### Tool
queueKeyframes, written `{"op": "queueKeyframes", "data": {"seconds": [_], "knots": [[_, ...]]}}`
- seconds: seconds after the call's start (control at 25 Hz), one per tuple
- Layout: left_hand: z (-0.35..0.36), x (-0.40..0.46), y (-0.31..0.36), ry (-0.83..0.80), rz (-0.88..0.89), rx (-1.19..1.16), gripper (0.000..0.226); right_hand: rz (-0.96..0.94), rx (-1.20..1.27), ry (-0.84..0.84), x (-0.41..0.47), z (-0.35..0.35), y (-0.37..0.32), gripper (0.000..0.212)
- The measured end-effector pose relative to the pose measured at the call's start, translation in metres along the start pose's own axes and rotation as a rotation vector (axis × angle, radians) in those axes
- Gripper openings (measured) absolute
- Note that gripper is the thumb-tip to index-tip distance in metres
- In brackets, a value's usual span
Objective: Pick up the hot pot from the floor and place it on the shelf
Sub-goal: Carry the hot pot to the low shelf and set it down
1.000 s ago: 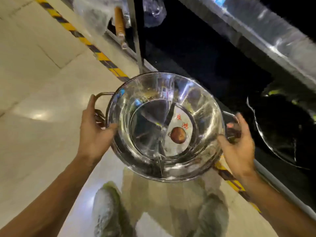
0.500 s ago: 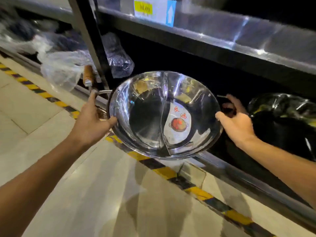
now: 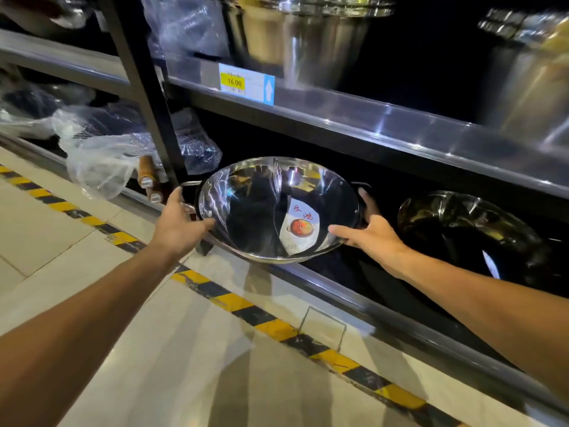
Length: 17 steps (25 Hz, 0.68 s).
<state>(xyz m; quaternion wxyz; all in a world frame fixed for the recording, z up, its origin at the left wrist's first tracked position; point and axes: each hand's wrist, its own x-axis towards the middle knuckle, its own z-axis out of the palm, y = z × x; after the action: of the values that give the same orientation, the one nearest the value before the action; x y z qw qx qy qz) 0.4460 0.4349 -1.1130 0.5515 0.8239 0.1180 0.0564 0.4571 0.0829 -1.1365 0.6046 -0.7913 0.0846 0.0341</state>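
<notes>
The hot pot [image 3: 246,211] is a shiny steel bowl with a centre divider and a round paper label inside. It is tilted toward me, partly over the front rail of the bottom shelf [image 3: 338,291]. My left hand [image 3: 178,223] grips its left rim beside the wire handle. My right hand [image 3: 366,232] holds the right rim, thumb on the edge, fingers around the dark right handle. Whether the pot's underside rests on the shelf is hidden.
A second steel pot [image 3: 468,223] sits on the same shelf to the right. A black upright post [image 3: 144,97] stands left of the pot, with plastic-wrapped goods [image 3: 101,155] beyond it. The upper shelf [image 3: 369,124] carries a price tag [image 3: 246,84] and large pots. Yellow-black tape [image 3: 240,303] lines the floor.
Both hands have carried the pot up from above the floor and forward into the bottom shelf opening. My view has risen, showing the upper shelf.
</notes>
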Motion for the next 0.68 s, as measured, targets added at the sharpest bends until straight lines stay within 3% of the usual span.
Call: {"op": "queueKeyframes", "data": {"seconds": [0.28, 0.4, 0.68], "knots": [[0.018, 0.015, 0.009, -0.201, 0.002, -0.105, 0.112, -0.008, -0.176, 0.006, 0.0, 0.0, 0.002, 0.114], [0.023, 0.027, 0.006, -0.28, 0.003, -0.154, 0.112, 0.018, -0.105, -0.048, 0.008, 0.001, 0.005, 0.114], [0.047, 0.039, -0.008, -0.18, 0.063, 0.024, 0.094, -0.032, -0.05, -0.019, 0.032, 0.011, 0.009, 0.097]]}}
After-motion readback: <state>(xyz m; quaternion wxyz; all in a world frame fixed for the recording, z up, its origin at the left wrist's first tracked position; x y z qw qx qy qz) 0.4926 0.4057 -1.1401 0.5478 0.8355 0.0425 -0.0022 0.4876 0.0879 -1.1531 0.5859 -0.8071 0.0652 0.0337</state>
